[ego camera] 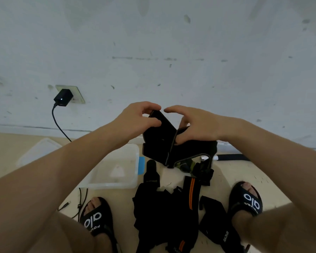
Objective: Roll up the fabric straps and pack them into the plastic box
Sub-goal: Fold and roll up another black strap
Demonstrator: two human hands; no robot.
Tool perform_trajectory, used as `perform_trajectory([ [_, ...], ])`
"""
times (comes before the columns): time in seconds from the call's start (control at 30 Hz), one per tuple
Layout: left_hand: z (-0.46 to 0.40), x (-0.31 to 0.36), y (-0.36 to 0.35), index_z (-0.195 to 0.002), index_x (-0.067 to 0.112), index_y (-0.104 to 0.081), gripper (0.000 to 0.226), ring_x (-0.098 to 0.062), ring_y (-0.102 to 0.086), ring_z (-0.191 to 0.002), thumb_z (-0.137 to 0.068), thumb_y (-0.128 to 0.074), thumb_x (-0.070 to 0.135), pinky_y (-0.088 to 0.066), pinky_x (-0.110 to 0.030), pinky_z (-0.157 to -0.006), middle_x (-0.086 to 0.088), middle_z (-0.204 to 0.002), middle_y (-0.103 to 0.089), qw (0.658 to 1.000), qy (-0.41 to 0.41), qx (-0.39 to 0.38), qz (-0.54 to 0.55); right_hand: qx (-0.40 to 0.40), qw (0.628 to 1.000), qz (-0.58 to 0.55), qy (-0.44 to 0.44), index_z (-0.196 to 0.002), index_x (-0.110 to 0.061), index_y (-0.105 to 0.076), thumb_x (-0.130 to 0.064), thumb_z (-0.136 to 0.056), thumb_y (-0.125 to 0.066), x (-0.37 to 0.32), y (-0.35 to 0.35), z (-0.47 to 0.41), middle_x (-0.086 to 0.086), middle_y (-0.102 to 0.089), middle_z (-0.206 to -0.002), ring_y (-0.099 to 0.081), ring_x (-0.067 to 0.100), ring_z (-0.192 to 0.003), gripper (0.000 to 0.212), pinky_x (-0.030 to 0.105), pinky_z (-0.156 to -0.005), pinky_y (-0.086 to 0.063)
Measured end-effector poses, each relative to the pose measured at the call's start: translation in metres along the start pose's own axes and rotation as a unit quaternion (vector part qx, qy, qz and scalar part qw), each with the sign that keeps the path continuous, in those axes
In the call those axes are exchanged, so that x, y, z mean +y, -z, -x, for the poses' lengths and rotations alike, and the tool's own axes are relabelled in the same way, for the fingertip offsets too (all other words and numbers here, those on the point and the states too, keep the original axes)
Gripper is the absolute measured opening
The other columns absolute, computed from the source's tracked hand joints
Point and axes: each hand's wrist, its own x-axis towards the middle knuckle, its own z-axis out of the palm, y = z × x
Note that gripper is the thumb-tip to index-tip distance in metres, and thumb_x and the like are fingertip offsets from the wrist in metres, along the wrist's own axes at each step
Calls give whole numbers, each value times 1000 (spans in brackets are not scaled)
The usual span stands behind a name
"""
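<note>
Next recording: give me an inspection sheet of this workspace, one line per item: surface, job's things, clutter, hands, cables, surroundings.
Surface: beige floor, lightly scuffed.
Job's things: black fabric strap held up in the air, partly folded; pile of black straps, some with orange stripes, on the floor between the feet; clear plastic box on the floor to the left, no strap inside; its lid lies behind it.
Clutter: black sandals on the person's feet; blue item beside the box.
Hands: left hand pinches the strap's top edge; right hand has its grip on the other side.
Cables: black cord from the charger; thin cables near the left foot.
Surroundings: stained white wall with outlet.
</note>
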Motion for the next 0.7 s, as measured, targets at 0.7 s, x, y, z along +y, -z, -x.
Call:
perform_trajectory([
  [0.7,16,-16,16,-92,30,-58,15,-7,-54,-93,-90,-71,36,-52,-37,-83,8,-101,-51,937,-233,32,-258,96,989,87,70,-91,-24,-62,-17,-103,-42,-13,-14,-12,-12,-58,-80,-55,6,-78,24,20,-69,-40],
])
